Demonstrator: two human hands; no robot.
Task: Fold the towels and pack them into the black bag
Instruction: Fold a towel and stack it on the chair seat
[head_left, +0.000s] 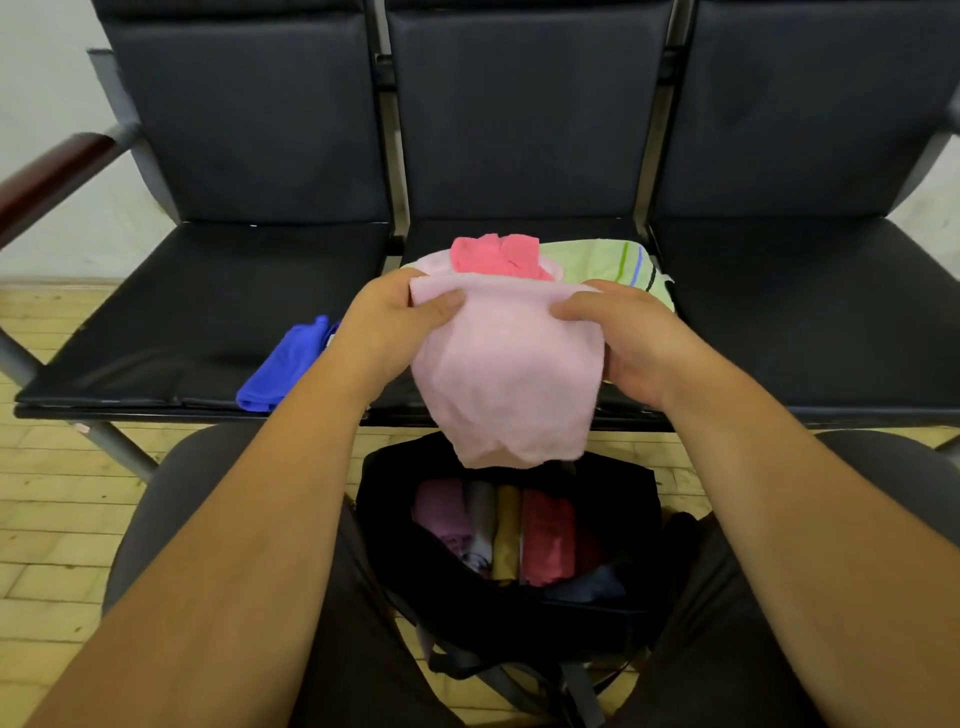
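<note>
A pale pink towel (506, 374) hangs between my hands above the open black bag (639, 525). My left hand (387, 325) grips its upper left edge and my right hand (631, 340) grips its upper right edge. The bag stands on the floor between my knees, with several folded towels (498, 530) packed side by side inside. On the middle seat behind my hands lie a coral pink towel (493, 254) and a light green striped towel (602, 262). A folded blue towel (285, 364) rests on the left seat's front edge.
A row of three black padded seats (208, 322) stands in front of me, with a wooden armrest (57, 174) at the far left. Yellowish tiled floor (57, 519) lies below. My dark-trousered knees flank the bag.
</note>
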